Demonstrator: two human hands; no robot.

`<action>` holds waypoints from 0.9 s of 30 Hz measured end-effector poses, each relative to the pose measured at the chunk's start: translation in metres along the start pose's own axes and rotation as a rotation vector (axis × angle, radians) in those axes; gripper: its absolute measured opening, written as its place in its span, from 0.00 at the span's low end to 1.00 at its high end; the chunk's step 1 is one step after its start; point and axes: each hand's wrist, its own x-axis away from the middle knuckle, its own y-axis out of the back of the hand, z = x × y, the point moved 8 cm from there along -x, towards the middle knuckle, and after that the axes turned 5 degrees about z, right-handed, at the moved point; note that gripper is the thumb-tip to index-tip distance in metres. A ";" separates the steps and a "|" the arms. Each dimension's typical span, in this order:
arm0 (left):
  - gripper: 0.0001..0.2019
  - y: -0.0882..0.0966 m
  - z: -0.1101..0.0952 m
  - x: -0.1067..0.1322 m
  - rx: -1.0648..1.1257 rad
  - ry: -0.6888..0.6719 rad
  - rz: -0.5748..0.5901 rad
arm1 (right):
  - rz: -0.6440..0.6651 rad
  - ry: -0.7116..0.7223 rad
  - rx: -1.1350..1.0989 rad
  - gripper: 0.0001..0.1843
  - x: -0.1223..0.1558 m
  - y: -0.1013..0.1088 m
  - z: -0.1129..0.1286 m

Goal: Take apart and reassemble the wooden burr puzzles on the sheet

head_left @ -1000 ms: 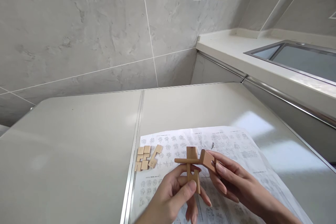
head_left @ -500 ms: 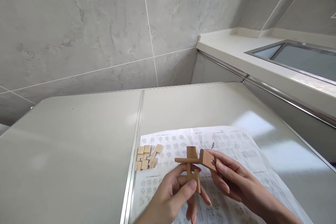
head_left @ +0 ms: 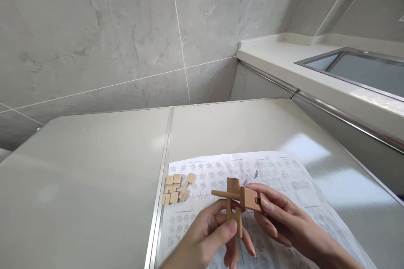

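My left hand [head_left: 208,235] pinches a notched wooden puzzle piece [head_left: 233,185] near its lower end, thumb in front. The piece stands roughly upright and carries a small dark mark at its top. My right hand [head_left: 284,216] grips a second wooden puzzle piece [head_left: 250,198] by its right end, where a slot shows partly behind the fingers. A narrow wooden bar [head_left: 221,193] reaches left from this second piece and crosses in front of the first one's middle. The two pieces appear to touch; how deeply they interlock I cannot tell.
Several loose wooden puzzle pieces [head_left: 174,197] lie left of my hands, on a printed sheet [head_left: 197,210] of small diagrams. Under it is a pale table [head_left: 94,185] with a metal seam [head_left: 160,168]. A counter [head_left: 274,56] with an inset sink stands at the right.
The right-hand piece has turned so its broad face shows more, and its bar now slants down to the right. The left-hand piece has shifted slightly right and down.
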 end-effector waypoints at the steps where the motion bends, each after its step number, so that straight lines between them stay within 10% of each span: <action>1: 0.24 -0.001 0.000 0.000 0.012 -0.001 0.007 | 0.010 0.002 -0.004 0.27 0.000 -0.001 0.000; 27: 0.20 -0.004 0.012 0.003 0.058 0.036 0.077 | 0.090 0.032 0.172 0.15 -0.008 -0.023 0.011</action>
